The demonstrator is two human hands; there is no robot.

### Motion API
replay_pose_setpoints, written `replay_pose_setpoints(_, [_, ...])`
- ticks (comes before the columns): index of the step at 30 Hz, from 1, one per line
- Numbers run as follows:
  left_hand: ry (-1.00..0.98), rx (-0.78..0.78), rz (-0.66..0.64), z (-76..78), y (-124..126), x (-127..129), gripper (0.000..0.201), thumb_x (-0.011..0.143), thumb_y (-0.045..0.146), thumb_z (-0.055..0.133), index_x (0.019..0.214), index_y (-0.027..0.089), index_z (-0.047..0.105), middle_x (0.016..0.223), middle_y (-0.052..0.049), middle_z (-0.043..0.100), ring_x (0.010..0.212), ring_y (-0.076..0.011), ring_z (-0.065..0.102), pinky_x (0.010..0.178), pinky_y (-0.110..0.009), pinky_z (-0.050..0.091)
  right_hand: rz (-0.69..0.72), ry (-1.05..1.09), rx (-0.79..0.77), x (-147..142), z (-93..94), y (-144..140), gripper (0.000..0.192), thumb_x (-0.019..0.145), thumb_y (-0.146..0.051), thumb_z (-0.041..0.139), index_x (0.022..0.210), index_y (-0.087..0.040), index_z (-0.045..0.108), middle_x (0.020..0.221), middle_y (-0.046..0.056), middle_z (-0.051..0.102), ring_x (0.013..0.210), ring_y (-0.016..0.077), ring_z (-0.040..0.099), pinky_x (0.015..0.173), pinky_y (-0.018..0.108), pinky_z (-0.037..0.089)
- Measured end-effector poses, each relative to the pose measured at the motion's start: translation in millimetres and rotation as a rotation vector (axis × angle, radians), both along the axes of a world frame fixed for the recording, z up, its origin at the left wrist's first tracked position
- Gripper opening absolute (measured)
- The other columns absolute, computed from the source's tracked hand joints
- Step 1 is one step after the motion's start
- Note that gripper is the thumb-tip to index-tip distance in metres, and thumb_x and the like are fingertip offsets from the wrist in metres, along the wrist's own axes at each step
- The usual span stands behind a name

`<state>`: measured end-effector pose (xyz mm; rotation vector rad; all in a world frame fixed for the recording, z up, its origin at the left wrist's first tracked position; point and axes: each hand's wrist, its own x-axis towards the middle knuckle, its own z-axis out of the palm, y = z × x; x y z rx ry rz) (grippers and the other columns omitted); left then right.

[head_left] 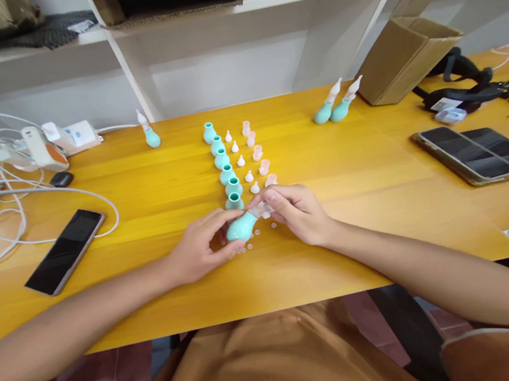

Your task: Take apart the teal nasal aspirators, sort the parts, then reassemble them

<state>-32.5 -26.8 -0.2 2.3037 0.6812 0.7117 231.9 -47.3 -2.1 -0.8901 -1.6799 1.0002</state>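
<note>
Teal bulb (241, 226) in the left hand's (198, 247) closed grip, right hand (298, 212) pinched shut on its clear tip (262, 209).

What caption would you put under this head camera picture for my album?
Two hands, left and right, hold a teal rubber bulb over a yellow table, near rows of bulbs and small tips.

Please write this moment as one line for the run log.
left hand: grips teal bulb | right hand: pinches clear tip at bulb's neck | behind: row of teal bulbs
</note>
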Motion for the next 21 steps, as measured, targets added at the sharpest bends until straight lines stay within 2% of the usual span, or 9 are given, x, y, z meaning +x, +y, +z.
replay_pose_setpoints(4, [-0.021,0.023,-0.004,-0.5,0.0,-1.7,0.047,0.106,0.042,0.071,0.146,0.02,0.063,0.117,-0.008,0.078,0.094,-0.0181,0.072,0.086,-0.031,0.058,-0.02,0.004,0.044,0.9,1.3,-0.9,0.043,0.116,-0.052,0.051,0.107,-0.021,0.079,0.077,0.001,0.064,0.063,0.0143,0.053,0.059,0.029,0.042])
replay_pose_setpoints(7, [-0.05,0.02,-0.005,-0.5,-0.1,-2.0,0.046,0.106,0.041,0.071,0.147,0.021,0.063,0.117,-0.008,0.079,0.095,-0.0178,0.074,0.087,-0.03,0.059,-0.049,0.04,0.065,0.8,-0.6,-0.4,0.038,0.115,-0.052,0.054,0.101,-0.021,0.071,0.085,0.002,0.065,0.065,0.0142,0.053,0.058,0.029,0.042])
replay_pose_setpoints(13, [-0.099,0.028,-0.051,1.2,-1.5,-1.0,0.045,0.104,0.04,0.075,0.145,0.021,0.066,0.118,-0.008,0.08,0.096,-0.0178,0.075,0.089,-0.03,0.061,-0.033,0.059,0.064,3.4,-10.7,0.1,0.038,0.115,-0.052,0.053,0.092,-0.023,0.06,0.069,-0.003,0.055,0.057,0.0136,0.048,0.054,0.029,0.039])
replay_pose_setpoints(21, [-0.108,0.164,-0.077,-1.3,-1.7,-2.1,0.047,0.103,0.036,0.077,0.147,0.023,0.067,0.124,-0.011,0.079,0.111,-0.0225,0.077,0.098,-0.035,0.063,0.042,0.03,0.064,5.6,-7.0,-2.5,0.039,0.116,-0.052,0.051,0.089,-0.024,0.054,0.071,-0.002,0.056,0.058,0.0133,0.048,0.055,0.029,0.039])
